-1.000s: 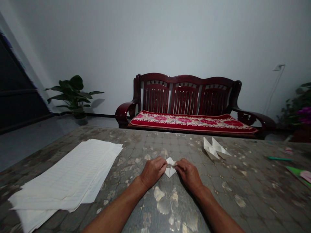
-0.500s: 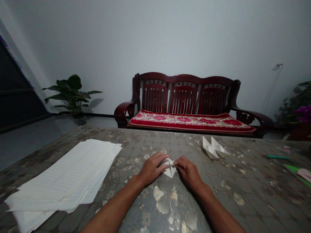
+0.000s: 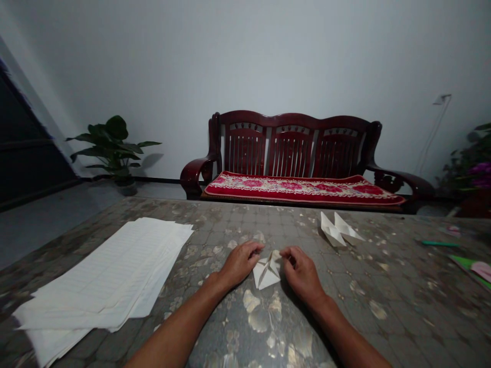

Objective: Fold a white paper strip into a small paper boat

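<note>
A small white piece of folded paper [image 3: 267, 273] lies on the table between my two hands, its creased flaps partly raised. My left hand [image 3: 242, 260] is at its left edge with fingers curled and the thumb against the paper; the exact grip is partly hidden. At the upper right corner, the bent fingers of my right hand [image 3: 301, 268] pinch the paper's edge. Farther off to the right stands a finished-looking white folded paper shape [image 3: 337, 231] with two pointed peaks.
A stack of printed white sheets [image 3: 111, 271] spreads over the left of the patterned table [image 3: 215, 327]. To the right lie a green pen-like stick [image 3: 440, 243] and a green and pink item [image 3: 466, 267]. A wooden bench [image 3: 295, 148] stands behind the table, a potted plant [image 3: 115, 143] at left.
The folded paper has turned and shifted slightly toward me, with its flaps more open. My fingers have drawn back toward its edges. The view has tilted a little.
</note>
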The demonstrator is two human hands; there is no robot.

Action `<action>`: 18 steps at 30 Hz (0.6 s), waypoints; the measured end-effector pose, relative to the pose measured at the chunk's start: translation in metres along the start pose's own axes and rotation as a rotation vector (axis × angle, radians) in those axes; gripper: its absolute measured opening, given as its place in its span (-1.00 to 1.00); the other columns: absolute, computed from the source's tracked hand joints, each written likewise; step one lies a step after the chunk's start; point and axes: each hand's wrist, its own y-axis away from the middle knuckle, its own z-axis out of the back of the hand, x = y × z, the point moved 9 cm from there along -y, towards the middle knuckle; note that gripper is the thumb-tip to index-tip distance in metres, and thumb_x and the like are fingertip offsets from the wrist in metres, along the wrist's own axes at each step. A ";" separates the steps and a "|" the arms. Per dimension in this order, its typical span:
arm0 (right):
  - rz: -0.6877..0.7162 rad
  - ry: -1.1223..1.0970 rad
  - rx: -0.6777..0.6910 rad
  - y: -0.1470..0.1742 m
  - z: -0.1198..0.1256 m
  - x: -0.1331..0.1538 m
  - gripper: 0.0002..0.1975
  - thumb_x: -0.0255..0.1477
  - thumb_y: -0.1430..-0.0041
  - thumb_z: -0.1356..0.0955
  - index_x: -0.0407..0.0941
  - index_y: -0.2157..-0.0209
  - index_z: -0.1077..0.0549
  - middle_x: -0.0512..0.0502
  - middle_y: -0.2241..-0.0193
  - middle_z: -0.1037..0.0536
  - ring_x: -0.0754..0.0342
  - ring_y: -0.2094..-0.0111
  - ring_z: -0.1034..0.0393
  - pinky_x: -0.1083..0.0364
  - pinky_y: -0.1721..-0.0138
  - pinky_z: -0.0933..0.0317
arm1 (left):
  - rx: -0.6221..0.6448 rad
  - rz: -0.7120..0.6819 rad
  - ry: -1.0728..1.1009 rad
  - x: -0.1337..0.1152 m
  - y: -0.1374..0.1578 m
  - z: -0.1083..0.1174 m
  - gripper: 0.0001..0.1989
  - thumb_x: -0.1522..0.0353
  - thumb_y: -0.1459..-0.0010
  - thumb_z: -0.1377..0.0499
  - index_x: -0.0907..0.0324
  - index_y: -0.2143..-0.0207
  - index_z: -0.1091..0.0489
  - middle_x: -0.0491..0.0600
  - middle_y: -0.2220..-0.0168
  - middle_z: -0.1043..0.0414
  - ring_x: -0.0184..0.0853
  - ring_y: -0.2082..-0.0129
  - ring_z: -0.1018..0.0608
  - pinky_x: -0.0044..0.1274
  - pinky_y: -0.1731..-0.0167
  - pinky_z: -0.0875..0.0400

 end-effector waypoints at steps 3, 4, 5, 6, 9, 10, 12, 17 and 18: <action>-0.047 0.029 0.138 0.013 -0.007 0.012 -0.86 -0.53 -0.07 -0.23 -0.09 0.40 -0.41 -0.02 0.44 -0.48 0.06 0.38 -0.38 0.12 0.30 -0.21 | 0.005 -0.013 0.058 0.001 -0.005 0.001 -0.55 0.54 -0.12 -0.06 0.18 -0.05 -0.45 0.02 0.09 -0.53 -0.29 0.18 -0.55 -0.49 0.11 -0.41; -0.060 0.055 0.197 0.015 -0.011 0.015 -0.85 -0.52 -0.04 -0.25 -0.08 0.36 -0.42 -0.02 0.40 -0.50 0.05 0.36 -0.38 0.12 0.29 -0.21 | 0.010 -0.024 0.090 0.000 -0.007 0.000 -0.51 0.55 -0.12 -0.04 0.18 -0.09 -0.43 0.03 0.05 -0.51 -0.30 0.16 -0.55 -0.49 0.10 -0.41; -0.063 0.082 0.253 0.017 -0.015 0.019 -0.82 -0.51 -0.02 -0.27 -0.08 0.31 -0.44 -0.02 0.36 -0.52 0.03 0.33 -0.40 0.11 0.27 -0.22 | 0.019 -0.037 0.121 0.000 -0.009 0.000 -0.49 0.56 -0.11 -0.03 0.19 -0.12 -0.40 0.04 0.01 -0.49 -0.30 0.13 -0.54 -0.49 0.08 -0.40; -0.057 0.102 0.301 0.017 -0.019 0.022 -0.76 -0.51 0.01 -0.28 -0.07 0.25 -0.46 -0.03 0.30 -0.54 0.01 0.28 -0.41 0.09 0.23 -0.24 | 0.031 -0.052 0.149 -0.001 -0.010 -0.002 -0.47 0.57 -0.11 -0.02 0.19 -0.14 -0.39 0.05 -0.03 -0.47 -0.30 0.08 -0.53 -0.49 0.04 -0.39; 0.016 0.076 0.377 0.011 -0.029 0.025 -0.53 -0.53 0.07 -0.28 -0.07 0.05 -0.47 -0.13 0.05 -0.54 -0.10 0.03 -0.41 -0.02 -0.01 -0.24 | 0.069 -0.059 0.228 0.001 -0.009 -0.004 -0.41 0.60 -0.04 -0.02 0.18 -0.13 -0.39 0.03 -0.07 -0.45 -0.29 0.03 -0.52 -0.49 0.00 -0.37; 0.044 0.043 0.384 0.008 -0.032 0.023 -0.44 -0.55 0.09 -0.28 -0.09 -0.03 -0.45 -0.17 -0.06 -0.50 -0.12 -0.07 -0.36 -0.06 -0.11 -0.19 | 0.082 -0.034 0.259 0.004 -0.007 -0.005 -0.38 0.61 -0.01 -0.02 0.17 -0.14 -0.38 0.03 -0.07 -0.46 -0.31 0.09 -0.54 -0.49 0.04 -0.40; 0.059 -0.010 0.386 0.003 -0.037 0.014 -0.34 -0.58 0.11 -0.26 -0.12 -0.12 -0.41 -0.21 -0.19 -0.40 -0.12 -0.19 -0.27 -0.11 -0.23 -0.09 | 0.115 0.023 0.305 0.011 -0.004 -0.005 -0.33 0.61 0.03 -0.03 0.17 -0.17 -0.35 0.02 -0.06 -0.46 -0.36 0.26 -0.55 -0.53 0.18 -0.44; 0.093 -0.021 0.238 -0.002 -0.034 -0.002 -0.45 -0.57 0.02 -0.25 -0.14 -0.07 -0.44 -0.23 -0.07 -0.50 -0.10 -0.10 -0.36 -0.12 -0.16 -0.20 | 0.165 -0.065 0.254 0.002 -0.002 -0.001 -0.43 0.58 0.04 -0.08 0.16 -0.05 -0.46 0.02 -0.02 -0.44 -0.38 0.28 -0.51 -0.58 0.26 -0.40; 0.100 -0.022 0.209 -0.002 -0.031 -0.002 -0.48 -0.57 0.01 -0.25 -0.14 -0.04 -0.46 -0.22 -0.01 -0.53 -0.09 -0.05 -0.39 -0.11 -0.12 -0.23 | 0.167 -0.098 0.244 -0.002 -0.003 -0.001 -0.47 0.57 0.04 -0.09 0.16 -0.01 -0.49 0.01 0.01 -0.45 -0.36 0.25 -0.50 -0.59 0.24 -0.39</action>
